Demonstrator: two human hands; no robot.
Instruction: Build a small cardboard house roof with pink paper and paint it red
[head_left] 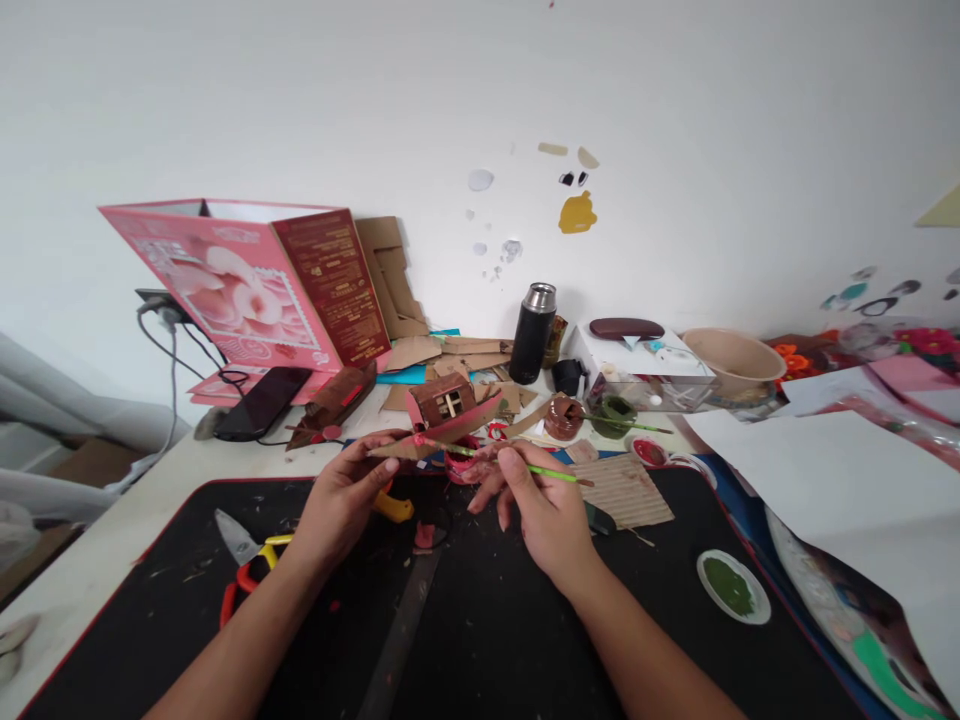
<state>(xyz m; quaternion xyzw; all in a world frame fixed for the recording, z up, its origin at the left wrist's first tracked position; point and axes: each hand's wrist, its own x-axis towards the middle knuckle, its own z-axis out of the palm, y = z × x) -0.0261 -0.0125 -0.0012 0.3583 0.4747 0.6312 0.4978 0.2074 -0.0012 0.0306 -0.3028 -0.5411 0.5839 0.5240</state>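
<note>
My left hand (349, 490) pinches a strip of cardboard (469, 425), partly coated in pink paint, above the black mat. Between the thumb and fingers of my right hand (544, 515) is a thin green paintbrush (553, 473). Its bristles meet the strip close to my left fingertips, where the paint is bright pink. Under the strip, partly hidden, stands a small jar of pink paint (459, 466). Just behind sits a little brown model house (442, 402) with a pale-framed window. Paint stains show on my right fingers.
Scissors (241, 550), a ruler (405, 620) and corrugated cardboard (634, 490) lie on the mat. A lid of green paint (733, 586) is at right. Brown (564, 418) and green (615, 417) paint pots, a black thermos (531, 338) and a pink box (240, 290) stand behind.
</note>
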